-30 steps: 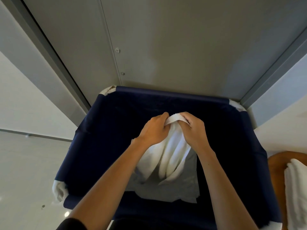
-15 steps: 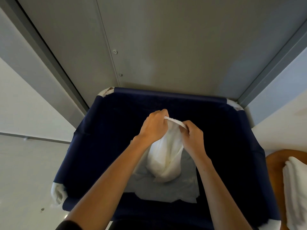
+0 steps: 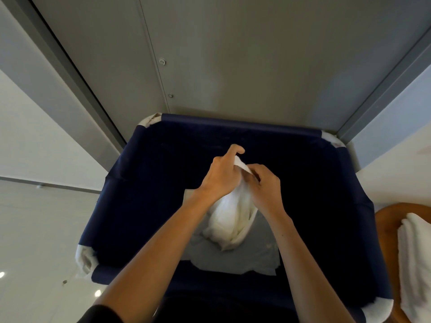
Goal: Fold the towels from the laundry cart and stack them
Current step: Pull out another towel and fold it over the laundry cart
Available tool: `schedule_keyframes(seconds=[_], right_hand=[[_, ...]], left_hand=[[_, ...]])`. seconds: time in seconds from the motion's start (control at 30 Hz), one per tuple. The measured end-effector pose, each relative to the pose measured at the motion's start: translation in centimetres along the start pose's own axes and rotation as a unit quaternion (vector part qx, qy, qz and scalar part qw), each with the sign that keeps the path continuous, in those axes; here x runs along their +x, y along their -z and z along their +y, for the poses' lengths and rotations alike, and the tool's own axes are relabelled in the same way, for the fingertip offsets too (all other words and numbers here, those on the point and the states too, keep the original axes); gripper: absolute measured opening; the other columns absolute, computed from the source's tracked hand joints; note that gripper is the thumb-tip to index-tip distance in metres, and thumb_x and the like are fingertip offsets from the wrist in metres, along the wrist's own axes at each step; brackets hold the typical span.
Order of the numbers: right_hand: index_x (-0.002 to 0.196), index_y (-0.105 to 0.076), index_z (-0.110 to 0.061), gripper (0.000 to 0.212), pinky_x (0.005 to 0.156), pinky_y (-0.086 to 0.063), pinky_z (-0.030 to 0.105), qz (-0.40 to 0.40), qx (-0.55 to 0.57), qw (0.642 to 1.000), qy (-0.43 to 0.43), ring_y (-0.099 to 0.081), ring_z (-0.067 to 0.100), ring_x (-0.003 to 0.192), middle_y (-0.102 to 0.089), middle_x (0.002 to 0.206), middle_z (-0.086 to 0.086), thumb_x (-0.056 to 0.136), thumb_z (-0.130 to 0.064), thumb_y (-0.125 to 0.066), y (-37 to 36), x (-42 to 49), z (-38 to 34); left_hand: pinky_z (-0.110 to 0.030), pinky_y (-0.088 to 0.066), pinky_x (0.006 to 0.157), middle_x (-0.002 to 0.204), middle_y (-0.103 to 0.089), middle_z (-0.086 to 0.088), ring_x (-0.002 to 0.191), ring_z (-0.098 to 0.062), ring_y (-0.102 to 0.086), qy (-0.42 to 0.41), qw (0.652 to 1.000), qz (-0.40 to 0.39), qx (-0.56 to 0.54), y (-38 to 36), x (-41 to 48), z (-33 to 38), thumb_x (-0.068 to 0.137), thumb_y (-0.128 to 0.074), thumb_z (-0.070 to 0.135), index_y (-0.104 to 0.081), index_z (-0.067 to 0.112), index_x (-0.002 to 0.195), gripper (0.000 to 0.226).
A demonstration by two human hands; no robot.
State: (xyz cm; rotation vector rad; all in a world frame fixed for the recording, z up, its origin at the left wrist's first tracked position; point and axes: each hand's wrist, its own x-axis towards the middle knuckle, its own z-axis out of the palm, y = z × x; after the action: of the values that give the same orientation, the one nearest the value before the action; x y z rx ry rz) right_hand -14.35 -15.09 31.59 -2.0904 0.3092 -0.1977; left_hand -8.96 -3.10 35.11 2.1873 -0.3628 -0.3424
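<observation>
Navy cart: 1 towel in L hand + R hand

The navy laundry cart stood on the pale floor, and a grey sheet lay on its bottom. At the right, folded white towels lay on a wooden surface.

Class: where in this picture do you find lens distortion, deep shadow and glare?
Head view: the grey wall panel has seams splaying outward, wide-angle distortion; the navy fabric laundry cart is near black inside; small glints dot the pale glossy floor lower left; the white towel is evenly lit.
</observation>
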Motion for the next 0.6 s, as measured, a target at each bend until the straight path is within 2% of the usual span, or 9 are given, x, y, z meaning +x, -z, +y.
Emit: schedule_keyframes(seconds=[0.07,0.1,0.23,0.3,0.4,0.47,0.5,0.53,0.6], right_hand=[[0.089,-0.062,-0.018,0.010,0.055,-0.040,0.008,-0.030,-0.018,0.999,-0.029,-0.054,0.006,0.064,-0.060,0.077,-0.007,0.094,-0.015,-0.054,-0.5,-0.3,0.8],[0.085,-0.061,-0.016,0.014,0.053,-0.039,0.008,-0.034,-0.026,0.998,-0.036,-0.051,0.005,0.060,-0.058,0.072,-0.007,0.095,-0.013,-0.052,-0.6,-0.4,1.1],[0.083,-0.062,-0.013,0.019,0.052,-0.039,0.007,0.004,0.010,0.999,-0.046,-0.051,0.005,0.059,-0.058,0.069,-0.006,0.097,-0.013,-0.050,0.4,-0.1,0.9],[0.092,-0.065,-0.012,0.017,0.056,-0.042,0.005,0.025,0.041,0.998,-0.041,-0.055,0.003,0.065,-0.062,0.078,-0.004,0.098,-0.017,-0.050,0.8,0.3,0.4],[0.107,-0.065,-0.011,0.021,0.066,-0.045,0.007,0.030,0.053,0.998,-0.026,-0.060,0.004,0.080,-0.065,0.094,-0.001,0.099,-0.024,-0.049,1.0,0.9,-0.3],[0.108,-0.064,-0.013,0.021,0.070,-0.046,0.011,0.019,0.049,0.999,-0.004,-0.061,0.005,0.084,-0.065,0.096,-0.002,0.099,-0.023,-0.048,1.3,1.0,-0.5],[0.107,-0.064,-0.015,0.020,0.072,-0.046,0.013,0.015,0.046,0.999,0.009,-0.061,0.006,0.086,-0.064,0.096,-0.004,0.100,-0.023,-0.047,1.4,1.0,-0.6],[0.105,-0.063,-0.017,0.017,0.073,-0.047,0.013,0.013,0.045,0.999,0.022,-0.061,0.005,0.086,-0.064,0.095,-0.007,0.100,-0.022,-0.047,1.6,1.0,-0.7],[0.102,-0.060,-0.022,0.012,0.072,-0.046,0.009,0.013,0.033,0.998,0.052,-0.059,0.001,0.085,-0.059,0.092,-0.015,0.099,-0.020,-0.048,2.0,1.0,-0.8]], left_hand=[[-0.016,-0.049,0.069,0.105,-0.063,-0.002,0.089,-0.014,-0.060,0.015,1.000,-0.006,-0.025,-0.2,-0.2,0.0,0.089,-0.034,-0.004,-0.056,0.019,0.123,0.046],[-0.014,-0.048,0.072,0.109,-0.062,0.001,0.094,-0.012,-0.060,0.022,0.999,-0.014,-0.033,-0.2,-0.2,-0.1,0.090,-0.035,-0.003,-0.058,0.019,0.121,0.045],[-0.028,-0.058,0.077,0.103,-0.066,0.002,0.081,-0.015,-0.071,0.023,0.991,-0.082,-0.108,0.3,-0.3,-0.6,0.089,-0.045,-0.002,-0.062,0.017,0.120,0.040],[-0.026,-0.059,0.070,0.103,-0.065,0.002,0.080,-0.015,-0.070,-0.018,0.994,-0.088,-0.067,0.4,-0.3,-0.5,0.090,-0.050,-0.004,-0.061,0.015,0.120,0.037],[-0.020,-0.056,0.056,0.092,-0.061,0.004,0.076,-0.014,-0.064,-0.057,0.998,-0.036,0.005,0.5,0.1,-0.3,0.094,-0.054,0.005,-0.062,0.014,0.110,0.020],[-0.029,-0.057,0.060,0.084,-0.059,0.007,0.074,-0.014,-0.060,-0.075,0.996,-0.003,0.045,0.7,0.6,-0.5,0.095,-0.055,0.015,-0.056,0.019,0.092,0.005],[-0.034,-0.056,0.064,0.083,-0.056,0.008,0.074,-0.014,-0.058,-0.087,0.994,0.001,0.065,0.8,0.9,-0.6,0.096,-0.054,0.019,-0.052,0.021,0.086,0.010],[-0.034,-0.053,0.067,0.086,-0.052,0.009,0.076,-0.013,-0.054,-0.100,0.992,-0.001,0.080,0.8,1.1,-0.7,0.096,-0.055,0.022,-0.048,0.022,0.083,0.014],[-0.023,-0.047,0.072,0.099,-0.043,0.007,0.086,-0.010,-0.044,-0.125,0.986,-0.009,0.113,1.0,1.4,-0.8,0.095,-0.058,0.027,-0.045,0.021,0.084,0.018]])
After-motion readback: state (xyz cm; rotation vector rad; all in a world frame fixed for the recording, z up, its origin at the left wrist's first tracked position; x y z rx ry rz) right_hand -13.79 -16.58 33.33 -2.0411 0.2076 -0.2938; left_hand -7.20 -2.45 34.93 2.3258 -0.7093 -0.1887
